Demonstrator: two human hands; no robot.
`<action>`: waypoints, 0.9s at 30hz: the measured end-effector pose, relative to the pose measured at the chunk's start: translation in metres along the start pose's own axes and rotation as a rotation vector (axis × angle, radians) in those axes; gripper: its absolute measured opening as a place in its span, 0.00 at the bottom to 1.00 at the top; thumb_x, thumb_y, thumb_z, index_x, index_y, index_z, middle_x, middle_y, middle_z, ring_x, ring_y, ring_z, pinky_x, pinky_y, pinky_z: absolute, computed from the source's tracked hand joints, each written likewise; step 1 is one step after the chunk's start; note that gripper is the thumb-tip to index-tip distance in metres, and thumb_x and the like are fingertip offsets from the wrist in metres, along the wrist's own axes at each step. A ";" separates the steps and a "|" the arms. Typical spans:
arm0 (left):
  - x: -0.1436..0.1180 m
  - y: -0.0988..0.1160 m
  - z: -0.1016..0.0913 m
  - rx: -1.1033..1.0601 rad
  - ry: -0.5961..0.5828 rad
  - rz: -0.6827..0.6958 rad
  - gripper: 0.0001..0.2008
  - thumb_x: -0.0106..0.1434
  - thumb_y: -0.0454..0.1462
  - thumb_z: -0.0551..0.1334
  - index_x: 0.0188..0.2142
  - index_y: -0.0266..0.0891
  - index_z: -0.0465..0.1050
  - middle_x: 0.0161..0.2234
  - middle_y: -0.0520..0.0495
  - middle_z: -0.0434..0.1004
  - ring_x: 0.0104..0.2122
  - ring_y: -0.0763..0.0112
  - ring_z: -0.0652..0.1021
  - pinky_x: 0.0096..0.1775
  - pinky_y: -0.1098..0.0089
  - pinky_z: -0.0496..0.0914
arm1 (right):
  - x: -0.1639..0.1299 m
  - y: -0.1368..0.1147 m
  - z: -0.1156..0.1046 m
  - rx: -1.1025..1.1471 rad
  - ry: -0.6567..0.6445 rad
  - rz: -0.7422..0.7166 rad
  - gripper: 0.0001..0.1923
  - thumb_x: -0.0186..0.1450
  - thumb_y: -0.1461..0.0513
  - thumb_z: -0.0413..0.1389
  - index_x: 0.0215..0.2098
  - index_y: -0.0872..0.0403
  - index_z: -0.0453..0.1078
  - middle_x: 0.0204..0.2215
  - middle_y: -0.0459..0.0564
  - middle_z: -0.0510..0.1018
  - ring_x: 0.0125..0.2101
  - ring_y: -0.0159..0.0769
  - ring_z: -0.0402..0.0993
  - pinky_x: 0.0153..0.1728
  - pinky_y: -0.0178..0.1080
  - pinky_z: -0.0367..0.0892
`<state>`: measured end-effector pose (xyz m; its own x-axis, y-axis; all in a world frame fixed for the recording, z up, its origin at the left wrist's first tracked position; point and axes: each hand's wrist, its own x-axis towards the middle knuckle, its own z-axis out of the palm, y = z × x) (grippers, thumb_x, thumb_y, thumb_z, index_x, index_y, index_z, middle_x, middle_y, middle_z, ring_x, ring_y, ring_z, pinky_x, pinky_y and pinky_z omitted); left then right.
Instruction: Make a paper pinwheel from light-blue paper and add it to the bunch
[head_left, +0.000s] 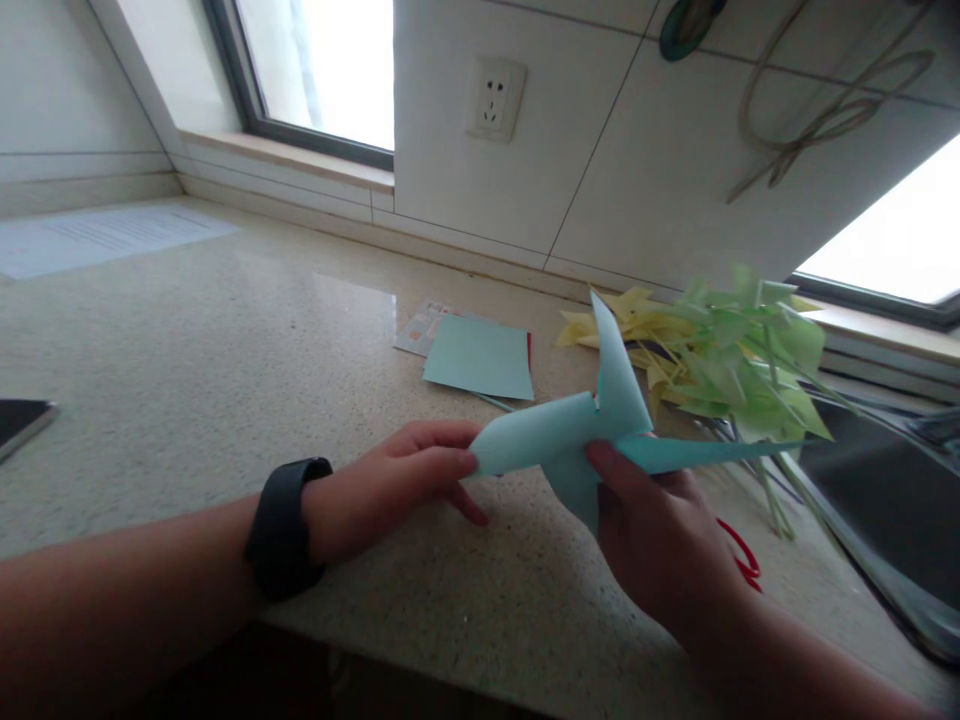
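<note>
A light blue paper pinwheel [551,428], its blades curled and folded, is held above the counter between both hands. My right hand [664,545] grips it near the centre, with the thumb on top and the other fingers behind, partly hidden. My left hand [401,475], with a black watch on the wrist, pinches the tip of the left blade between thumb and fingers. Beyond the pinwheel lies a small stack of light blue paper squares [484,355]. Red scissor-like handles [742,555] show partly behind my right hand.
Green paper pinwheels [757,350] and yellow ones [645,320] on stems lie at the right, beside a dark sink [885,500]. A printed sheet [97,238] lies at the far left. A dark flat device [22,422] sits at the left edge. Cord [840,110] hangs on the wall.
</note>
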<state>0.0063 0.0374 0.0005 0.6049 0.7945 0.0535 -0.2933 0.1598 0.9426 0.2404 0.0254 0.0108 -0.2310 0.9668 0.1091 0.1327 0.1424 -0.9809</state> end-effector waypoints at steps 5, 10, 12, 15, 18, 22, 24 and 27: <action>-0.004 0.005 0.007 0.139 0.037 -0.014 0.13 0.63 0.35 0.66 0.48 0.40 0.79 0.47 0.44 0.81 0.38 0.67 0.80 0.43 0.66 0.75 | 0.005 -0.009 0.014 0.338 0.134 0.168 0.16 0.58 0.50 0.66 0.41 0.46 0.71 0.34 0.51 0.83 0.38 0.51 0.82 0.35 0.50 0.78; -0.002 0.004 0.011 0.211 0.114 0.026 0.10 0.62 0.35 0.68 0.44 0.37 0.79 0.41 0.46 0.82 0.35 0.68 0.79 0.38 0.69 0.76 | 0.006 -0.009 0.016 0.476 0.128 0.281 0.18 0.53 0.53 0.71 0.38 0.47 0.73 0.35 0.49 0.84 0.38 0.50 0.82 0.36 0.49 0.79; 0.000 0.003 0.011 0.218 0.158 0.038 0.09 0.62 0.37 0.68 0.42 0.36 0.79 0.36 0.48 0.80 0.32 0.70 0.78 0.34 0.71 0.77 | 0.006 -0.008 0.018 0.475 0.113 0.261 0.19 0.54 0.54 0.71 0.40 0.47 0.73 0.37 0.50 0.84 0.40 0.50 0.82 0.38 0.49 0.80; 0.002 0.002 0.013 0.199 0.197 0.036 0.10 0.61 0.37 0.70 0.41 0.37 0.78 0.33 0.51 0.78 0.30 0.72 0.77 0.31 0.73 0.76 | 0.006 -0.007 0.021 0.451 0.096 0.233 0.20 0.56 0.54 0.70 0.43 0.48 0.73 0.39 0.50 0.83 0.42 0.50 0.82 0.40 0.48 0.79; 0.002 0.002 0.014 0.181 0.206 0.036 0.09 0.60 0.36 0.70 0.40 0.36 0.78 0.31 0.52 0.77 0.28 0.74 0.76 0.29 0.74 0.75 | 0.006 -0.007 0.024 0.432 0.087 0.208 0.19 0.56 0.55 0.70 0.43 0.48 0.73 0.39 0.50 0.83 0.41 0.50 0.82 0.39 0.48 0.80; 0.002 0.001 0.014 0.203 0.203 0.046 0.07 0.60 0.36 0.70 0.38 0.36 0.77 0.30 0.53 0.76 0.26 0.75 0.75 0.28 0.75 0.74 | 0.005 -0.007 0.025 0.458 0.044 0.182 0.14 0.56 0.55 0.70 0.39 0.45 0.74 0.33 0.48 0.83 0.37 0.48 0.82 0.36 0.45 0.80; 0.002 0.000 0.014 0.219 0.211 0.042 0.07 0.60 0.37 0.70 0.37 0.36 0.77 0.29 0.53 0.76 0.26 0.76 0.75 0.27 0.75 0.74 | 0.005 -0.007 0.025 0.469 0.034 0.186 0.14 0.57 0.56 0.69 0.40 0.45 0.74 0.33 0.48 0.83 0.37 0.47 0.82 0.36 0.45 0.80; 0.001 0.000 0.013 0.233 0.208 0.039 0.06 0.59 0.36 0.70 0.35 0.36 0.77 0.29 0.53 0.76 0.25 0.76 0.75 0.27 0.76 0.73 | 0.005 -0.009 0.027 0.475 0.021 0.188 0.13 0.58 0.55 0.69 0.39 0.47 0.75 0.33 0.49 0.83 0.37 0.48 0.82 0.37 0.46 0.80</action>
<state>0.0168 0.0305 0.0049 0.4249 0.9041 0.0447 -0.1208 0.0076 0.9927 0.2120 0.0231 0.0158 -0.2254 0.9711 -0.0778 -0.2840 -0.1419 -0.9483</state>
